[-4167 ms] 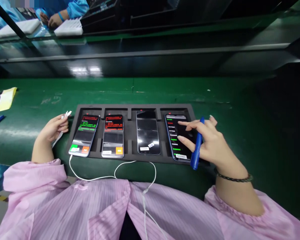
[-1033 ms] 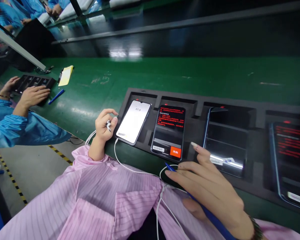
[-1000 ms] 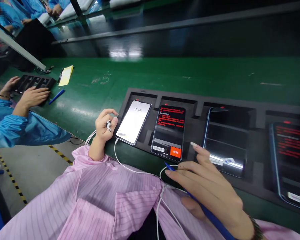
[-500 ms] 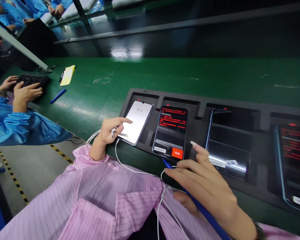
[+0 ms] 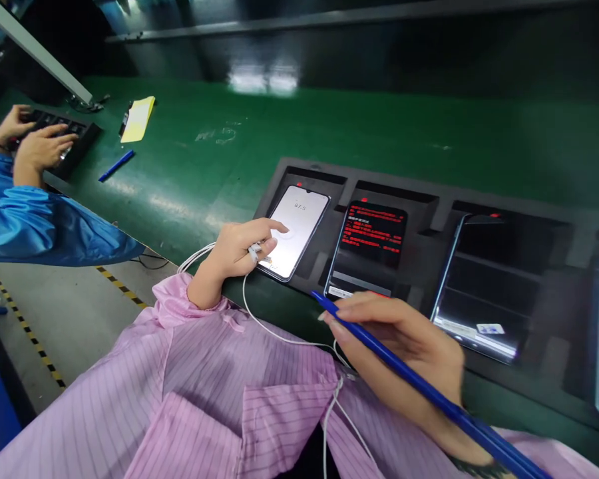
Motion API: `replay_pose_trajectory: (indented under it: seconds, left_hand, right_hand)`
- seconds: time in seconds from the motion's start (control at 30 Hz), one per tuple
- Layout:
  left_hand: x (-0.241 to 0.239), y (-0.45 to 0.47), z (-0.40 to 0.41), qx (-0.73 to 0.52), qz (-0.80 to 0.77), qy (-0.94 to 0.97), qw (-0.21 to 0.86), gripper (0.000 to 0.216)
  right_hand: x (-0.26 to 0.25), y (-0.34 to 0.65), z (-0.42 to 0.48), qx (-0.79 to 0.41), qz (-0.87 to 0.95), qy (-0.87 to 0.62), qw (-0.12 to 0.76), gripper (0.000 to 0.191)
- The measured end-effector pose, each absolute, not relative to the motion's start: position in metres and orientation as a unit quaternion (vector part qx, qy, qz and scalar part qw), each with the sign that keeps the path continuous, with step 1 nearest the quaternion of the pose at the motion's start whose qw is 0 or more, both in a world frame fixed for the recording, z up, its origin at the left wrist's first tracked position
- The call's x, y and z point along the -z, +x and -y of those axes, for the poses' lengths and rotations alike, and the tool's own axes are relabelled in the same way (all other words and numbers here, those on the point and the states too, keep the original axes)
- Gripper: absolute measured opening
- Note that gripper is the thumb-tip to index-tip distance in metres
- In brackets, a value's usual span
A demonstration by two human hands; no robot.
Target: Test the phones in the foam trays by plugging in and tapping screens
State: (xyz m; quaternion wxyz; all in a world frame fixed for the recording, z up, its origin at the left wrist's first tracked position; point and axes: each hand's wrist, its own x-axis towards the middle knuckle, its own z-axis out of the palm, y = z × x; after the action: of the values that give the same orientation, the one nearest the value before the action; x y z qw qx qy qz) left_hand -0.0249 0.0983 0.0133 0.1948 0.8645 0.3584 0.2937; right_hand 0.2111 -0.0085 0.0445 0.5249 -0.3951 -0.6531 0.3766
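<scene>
Our left hand [image 5: 242,247] is curled around a white cable end [image 5: 254,251], its index finger on the white-lit phone [image 5: 302,223] in the leftmost slot of the black tray [image 5: 429,249]. Our right hand [image 5: 424,349] grasps a blue pen [image 5: 414,379] just beside phone 2 [image 5: 372,243], which shows red text.

Your smock [image 5: 204,392] is pink-lilac with fine darker stripes. The worktop [image 5: 190,159] before you is green, your tray [image 5: 423,259] charcoal. Its leftmost phone [image 5: 304,226] shows you a white screen; the next phone [image 5: 369,263], black with red lettering; the third phone [image 5: 489,279], glossy black. Your pen [image 5: 404,371] is blue, your cables [image 5: 196,255] white. Far left you see yellow paper [image 5: 138,121] and a co-worker's blue sleeve [image 5: 70,226]; near left, yellow-and-black floor tape [image 5: 121,288].
</scene>
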Motion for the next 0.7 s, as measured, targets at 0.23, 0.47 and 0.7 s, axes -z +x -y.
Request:
replay_pose_trajectory:
  seconds: [0.23,0.47,0.7]
  left_hand:
    - [-0.012,-0.023,-0.096,-0.303,-0.379,0.851,0.200,0.044]
    - [-0.011,-0.023,-0.093,-0.304,-0.374,0.857,0.185,0.040]
    - [-0.012,-0.022,-0.093,-0.281,-0.382,0.857,0.200,0.045]
  right_hand:
    - [-0.032,0.166,-0.001,-0.448,0.601,-0.475,0.461,0.015]
    - [-0.023,0.159,-0.007,-0.237,0.700,-0.492,0.462,0.015]
    - [-0.019,0.162,-0.006,-0.179,0.743,-0.494,0.415,0.017]
